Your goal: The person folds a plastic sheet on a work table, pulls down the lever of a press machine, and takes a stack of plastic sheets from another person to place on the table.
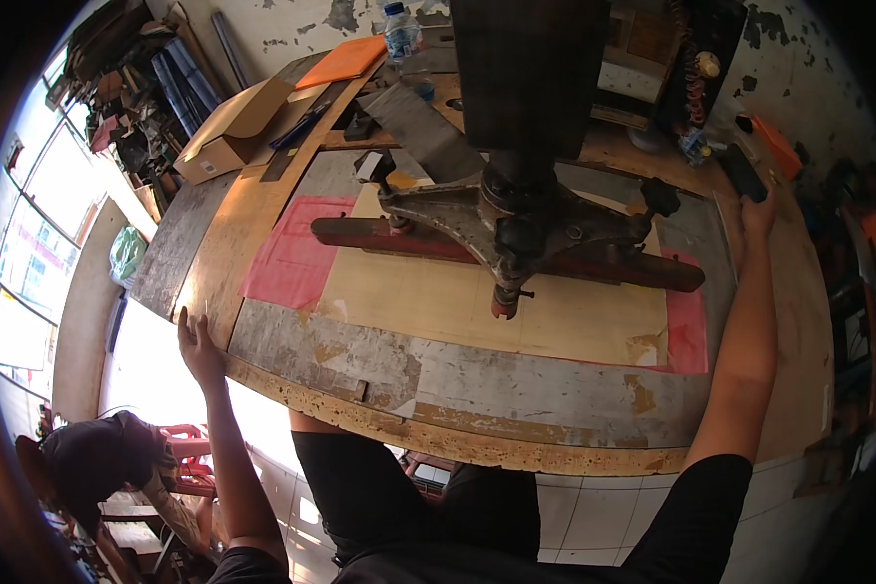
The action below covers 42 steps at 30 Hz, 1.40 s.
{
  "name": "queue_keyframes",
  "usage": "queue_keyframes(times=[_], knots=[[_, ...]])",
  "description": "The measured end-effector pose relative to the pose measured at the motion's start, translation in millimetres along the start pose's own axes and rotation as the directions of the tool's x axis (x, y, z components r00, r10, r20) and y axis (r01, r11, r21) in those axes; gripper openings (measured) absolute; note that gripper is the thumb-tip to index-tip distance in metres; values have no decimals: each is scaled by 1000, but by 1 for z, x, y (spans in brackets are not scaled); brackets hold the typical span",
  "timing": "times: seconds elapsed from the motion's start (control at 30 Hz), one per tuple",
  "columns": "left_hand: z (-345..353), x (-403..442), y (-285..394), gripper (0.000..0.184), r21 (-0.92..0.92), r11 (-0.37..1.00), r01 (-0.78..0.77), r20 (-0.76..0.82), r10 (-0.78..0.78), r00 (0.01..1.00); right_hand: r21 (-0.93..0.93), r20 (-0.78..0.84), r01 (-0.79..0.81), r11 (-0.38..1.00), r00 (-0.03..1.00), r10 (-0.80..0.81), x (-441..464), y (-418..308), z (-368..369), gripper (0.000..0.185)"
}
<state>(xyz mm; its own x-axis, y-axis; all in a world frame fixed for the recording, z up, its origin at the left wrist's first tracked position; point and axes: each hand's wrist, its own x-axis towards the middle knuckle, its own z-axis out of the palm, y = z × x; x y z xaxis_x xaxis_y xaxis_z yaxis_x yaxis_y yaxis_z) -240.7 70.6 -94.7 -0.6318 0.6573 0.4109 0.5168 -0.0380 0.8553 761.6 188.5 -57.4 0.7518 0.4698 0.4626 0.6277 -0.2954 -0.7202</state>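
Observation:
My right hand is closed around the lower end of a dark, flat, phone-like object at the right side of the worktable. On the left, my left hand is at the table's edge with its fingers apart; a small pale streak shows by the fingertips, too fine to identify. Between my arms stands a machine with a dark column, a worn metal bracket and a long reddish-brown bar. Under the bar lies a cream sheet, with pink sheet showing at both ends.
An open cardboard box, an orange folder and a water bottle are at the back left. Another person bends low at the lower left. The worn wooden front edge crosses above my legs.

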Motion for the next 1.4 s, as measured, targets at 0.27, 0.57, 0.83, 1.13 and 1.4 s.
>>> queue_keyframes(times=[0.27,0.57,0.83,1.13,1.4], knots=[[-1,0,2,58,53,999,10,-2,-10,1000,-28,35,-9,1000,999,10,-2,-4,-2,66],[0,-2,7,58,60,998,-5,-5,5,1000,-35,99,78,996,992,-74,-6,-8,0,68],[0,0,0,58,11,1000,-9,-5,9,1000,-63,124,193,979,975,-184,12,17,15,72],[-1,6,-13,58,3,1000,-25,-7,25,1000,-318,99,131,939,990,-104,-8,-12,7,69],[-1,2,-2,56,42,999,-26,-13,27,1000,-716,51,67,695,998,-44,-34,-45,0,40]])
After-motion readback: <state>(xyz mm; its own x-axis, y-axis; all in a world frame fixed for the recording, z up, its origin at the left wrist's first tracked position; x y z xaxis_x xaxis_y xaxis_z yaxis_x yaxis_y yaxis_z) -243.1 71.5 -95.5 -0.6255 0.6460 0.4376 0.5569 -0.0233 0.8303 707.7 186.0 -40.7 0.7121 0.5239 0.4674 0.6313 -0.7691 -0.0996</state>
